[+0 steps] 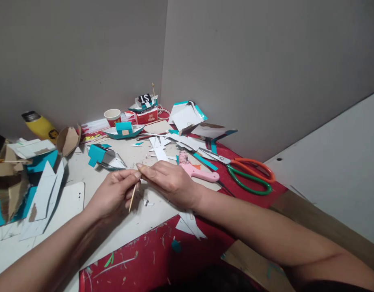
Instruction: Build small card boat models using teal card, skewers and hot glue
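My left hand (114, 194) and my right hand (168, 180) meet over the white board (74, 200) in the middle of the table. Both pinch a thin wooden stick (132, 198) that slants down from my fingertips. My left fingers are curled round its upper end. My right fingertips press together at the same spot, the rest of that hand lying flat and low. A pink glue gun (197, 172) lies just behind my right hand.
Orange and green scissors (250, 174) lie on the red surface at right. Paper boats in teal and white (124, 130), paper scraps, a paper cup (112, 117), a yellow bottle (41, 125) and cardboard pieces (10, 182) crowd the back and left. Grey walls form a corner behind.
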